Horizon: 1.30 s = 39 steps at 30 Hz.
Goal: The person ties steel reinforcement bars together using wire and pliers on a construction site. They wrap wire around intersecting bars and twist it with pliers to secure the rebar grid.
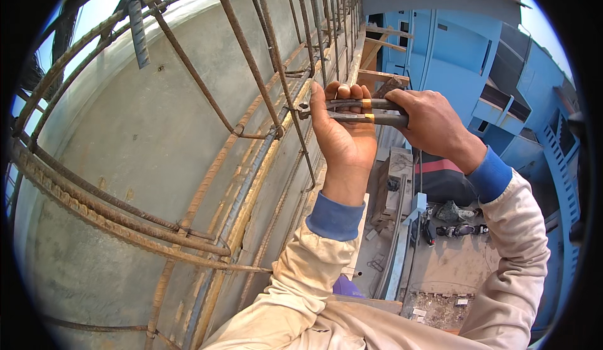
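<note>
Near the middle, my right hand [428, 119] grips the dark handles of a pair of end-cutting pincers [351, 110]. My left hand [346, 133] is raised palm up around the metal arms, close to the tool's head; whether it grips them I cannot tell. The jaws sit beside a thin rusty stirrup bar [297, 128] of the rebar cage, where it crosses the long bars. Whether the jaws touch wire is too small to tell. A grey ribbed lengthwise bar [249, 176] and a rusty ribbed bar [214, 166] run along the cage, left of my hands.
A smooth grey concrete wall [127, 161] stands behind the cage. Curved rusty bars [127, 227] project at the left. Timber pieces [384, 77] stick out beyond my hands. Far below on the right lies a yard with a motorcycle [456, 230], beside a blue building [454, 48].
</note>
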### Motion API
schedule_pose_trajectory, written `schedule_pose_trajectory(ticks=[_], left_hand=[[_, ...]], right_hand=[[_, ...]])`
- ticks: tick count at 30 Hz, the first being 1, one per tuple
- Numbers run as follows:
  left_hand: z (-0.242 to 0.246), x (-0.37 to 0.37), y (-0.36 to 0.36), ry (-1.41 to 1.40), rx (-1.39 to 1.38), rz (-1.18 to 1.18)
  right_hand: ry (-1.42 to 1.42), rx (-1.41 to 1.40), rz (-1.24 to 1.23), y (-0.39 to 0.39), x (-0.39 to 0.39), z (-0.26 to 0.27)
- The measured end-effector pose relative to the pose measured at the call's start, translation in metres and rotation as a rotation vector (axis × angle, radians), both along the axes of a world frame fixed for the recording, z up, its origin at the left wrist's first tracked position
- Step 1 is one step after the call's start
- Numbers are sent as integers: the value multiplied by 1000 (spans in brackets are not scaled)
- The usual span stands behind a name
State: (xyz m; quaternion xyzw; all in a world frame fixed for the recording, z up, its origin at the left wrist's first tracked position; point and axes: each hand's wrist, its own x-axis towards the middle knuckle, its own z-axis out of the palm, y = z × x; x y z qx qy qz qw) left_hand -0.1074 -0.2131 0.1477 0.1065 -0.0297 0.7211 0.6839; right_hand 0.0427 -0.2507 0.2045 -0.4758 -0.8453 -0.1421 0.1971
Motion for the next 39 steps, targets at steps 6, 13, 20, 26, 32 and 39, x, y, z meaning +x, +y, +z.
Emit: schedule_pose_trajectory(ticks=[6, 13, 20, 26, 32, 39], left_hand=[[-27, -10, -5, 60, 201, -144], [0, 5, 1, 36, -45, -31], [-33, -30, -33, 264, 82, -29], [-71, -27, -34, 1326, 143, 274], [-105, -7, -38, 1246, 265, 201], [-109, -19, -36, 1545, 180, 627]], right_hand=[[82, -842, -31, 2, 16, 2], [-37, 407, 74, -31, -7, -1], [821, -1825, 229, -9, 11, -57], [827, -1145, 436, -42, -29, -177], [1330, -1149, 362, -66, -29, -202], [1598, -966, -31, -81, -29, -202]])
